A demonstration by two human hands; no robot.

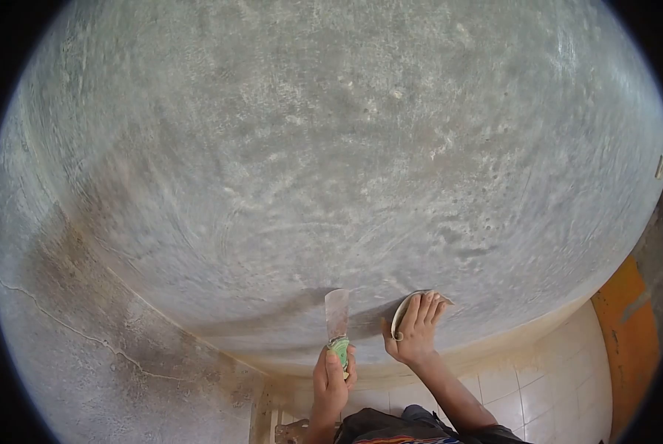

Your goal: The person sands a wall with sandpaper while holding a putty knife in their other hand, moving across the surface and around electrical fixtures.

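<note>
Scraper [337, 314] sits gripped in the left hand [331, 377], blade touching the wall [309, 148]; at 3 o'clock, the right hand [414, 329] presses a sanding pad [401, 309] flat.

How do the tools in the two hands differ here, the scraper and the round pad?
The scraper is a flat, straight blade with a green handle, gripped in the left hand. The round pad is pale and curved, pressed flat under the right hand's spread fingers. Both tools are held against the grey wall.

Bare forearms — ring [398, 336] (right hand [414, 331])
</note>
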